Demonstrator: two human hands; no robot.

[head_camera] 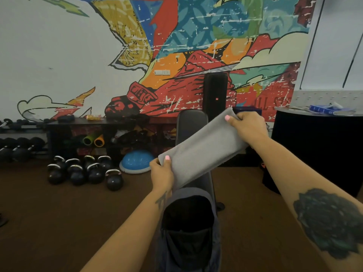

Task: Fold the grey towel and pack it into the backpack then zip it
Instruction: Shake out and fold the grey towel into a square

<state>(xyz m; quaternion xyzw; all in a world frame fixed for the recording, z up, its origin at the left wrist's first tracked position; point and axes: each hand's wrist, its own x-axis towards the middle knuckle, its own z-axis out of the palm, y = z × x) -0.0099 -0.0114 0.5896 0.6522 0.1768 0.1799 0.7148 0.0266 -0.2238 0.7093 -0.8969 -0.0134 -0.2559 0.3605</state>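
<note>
The grey towel (202, 148) is folded into a long narrow band and held in the air, slanting up from lower left to upper right. My left hand (162, 174) pinches its lower left end. My right hand (249, 127) grips its upper right end. Directly below the towel, the dark backpack (188, 228) lies on a black padded bench (191, 124) with its top unzipped and its black inside showing.
Several kettlebells (86, 171) and a blue balance dome (136, 160) sit on the brown floor at left. A dumbbell rack (19, 148) and low shelf line the mural wall. A tall black speaker (215, 95) stands behind the bench. A black round table (318, 150) is at right.
</note>
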